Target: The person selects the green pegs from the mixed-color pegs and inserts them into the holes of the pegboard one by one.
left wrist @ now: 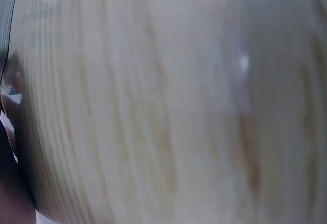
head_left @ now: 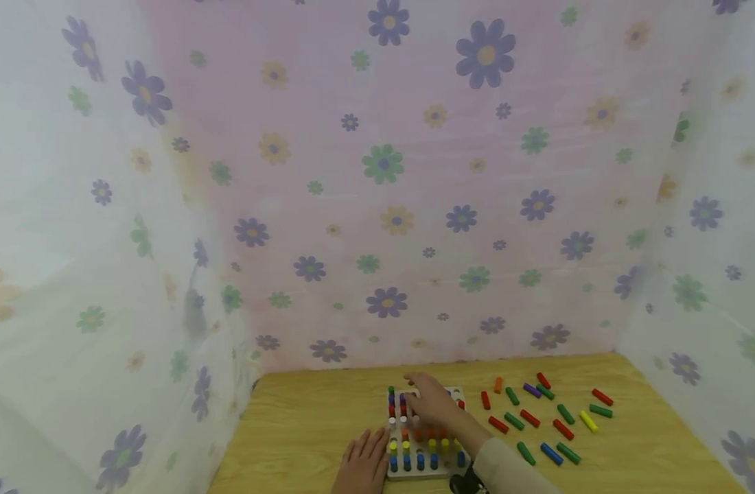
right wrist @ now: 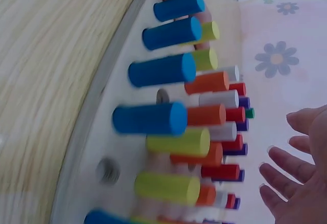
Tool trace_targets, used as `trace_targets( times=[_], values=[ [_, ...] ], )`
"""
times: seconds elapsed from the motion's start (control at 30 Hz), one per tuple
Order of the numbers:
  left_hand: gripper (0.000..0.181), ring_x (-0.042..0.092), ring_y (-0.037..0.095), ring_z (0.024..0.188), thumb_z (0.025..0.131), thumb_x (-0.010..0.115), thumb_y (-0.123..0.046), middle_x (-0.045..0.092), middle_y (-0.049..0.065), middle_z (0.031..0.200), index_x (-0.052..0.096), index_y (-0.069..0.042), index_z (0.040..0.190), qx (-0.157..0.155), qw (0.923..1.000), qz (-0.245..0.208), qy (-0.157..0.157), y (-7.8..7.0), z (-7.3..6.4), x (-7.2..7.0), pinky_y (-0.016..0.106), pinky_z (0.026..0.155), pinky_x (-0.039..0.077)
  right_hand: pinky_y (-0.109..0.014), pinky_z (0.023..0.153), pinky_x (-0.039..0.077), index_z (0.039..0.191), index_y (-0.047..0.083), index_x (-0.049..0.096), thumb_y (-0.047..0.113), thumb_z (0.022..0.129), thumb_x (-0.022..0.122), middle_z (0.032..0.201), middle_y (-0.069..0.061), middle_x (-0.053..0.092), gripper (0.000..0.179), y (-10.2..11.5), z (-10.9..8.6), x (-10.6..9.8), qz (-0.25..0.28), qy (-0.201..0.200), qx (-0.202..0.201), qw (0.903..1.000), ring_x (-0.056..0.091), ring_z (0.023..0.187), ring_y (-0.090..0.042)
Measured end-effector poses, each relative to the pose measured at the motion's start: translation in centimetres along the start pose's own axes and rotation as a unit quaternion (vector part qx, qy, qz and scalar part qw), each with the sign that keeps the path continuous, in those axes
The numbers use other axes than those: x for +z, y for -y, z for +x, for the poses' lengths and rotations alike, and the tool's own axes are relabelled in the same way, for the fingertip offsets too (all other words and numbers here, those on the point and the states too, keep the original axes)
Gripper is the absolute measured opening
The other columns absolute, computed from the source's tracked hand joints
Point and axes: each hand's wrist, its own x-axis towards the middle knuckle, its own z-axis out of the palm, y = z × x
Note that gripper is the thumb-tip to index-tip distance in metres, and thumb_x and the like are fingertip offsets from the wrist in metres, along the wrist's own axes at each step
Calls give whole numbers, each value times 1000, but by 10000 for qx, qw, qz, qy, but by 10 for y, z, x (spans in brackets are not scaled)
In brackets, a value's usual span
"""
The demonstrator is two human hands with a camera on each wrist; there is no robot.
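A white pegboard stands on the wooden table with rows of coloured pegs upright in its holes. Nearest me runs a row of blue pegs, then yellow pegs, orange, white, red and purple ones, with a green peg at the far left corner. My right hand hovers over the far part of the board. In the right wrist view its fingers are spread and hold nothing. Flat at the board's left edge rests my left hand; the left wrist view shows mostly blurred table.
Loose pegs lie scattered on the table right of the board: red, green, blue, yellow, purple and orange. Flower-patterned sheets hang behind and on both sides. A dark object sits by the board's near edge.
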Motion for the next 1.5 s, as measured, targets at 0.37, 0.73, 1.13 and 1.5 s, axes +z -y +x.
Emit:
trace_targets(
  times=[0.37, 0.73, 1.13, 1.5],
  values=[
    [67, 37, 33, 148, 109, 19, -60, 46, 0, 158, 45, -22, 157, -138, 9993, -212, 272, 0, 1, -2, 61, 119, 27, -59, 94, 53, 137, 1, 59, 13, 103, 63, 134, -21, 60, 37, -18, -24, -16, -154, -136, -54, 9998, 60, 119, -40],
    [65, 38, 33, 148, 109, 22, -59, 47, -1, 158, 45, -22, 158, -174, 9989, -214, 378, -2, 1, -2, 61, 119, 29, -61, 93, 53, 134, -1, 60, 12, 101, 64, 132, -25, 60, 36, -32, -43, -38, 116, 49, -37, 9999, 60, 118, -44],
    [65, 37, 33, 148, 109, 22, -60, 46, -2, 158, 45, -23, 157, -153, 9988, -277, 380, -3, 2, -1, 61, 119, 28, -60, 93, 53, 134, -1, 60, 15, 100, 67, 128, -21, 63, 38, -55, -67, -66, -182, -259, 134, 9994, 60, 117, -43],
    [63, 38, 33, 148, 109, 24, -57, 47, 0, 158, 46, -21, 157, -157, 9992, -246, 276, -4, 2, -5, 61, 119, 28, -57, 95, 54, 135, -4, 59, 15, 99, 68, 129, -21, 64, 41, -77, -87, -93, -420, -615, 195, 9970, 61, 119, -42]
  ],
)
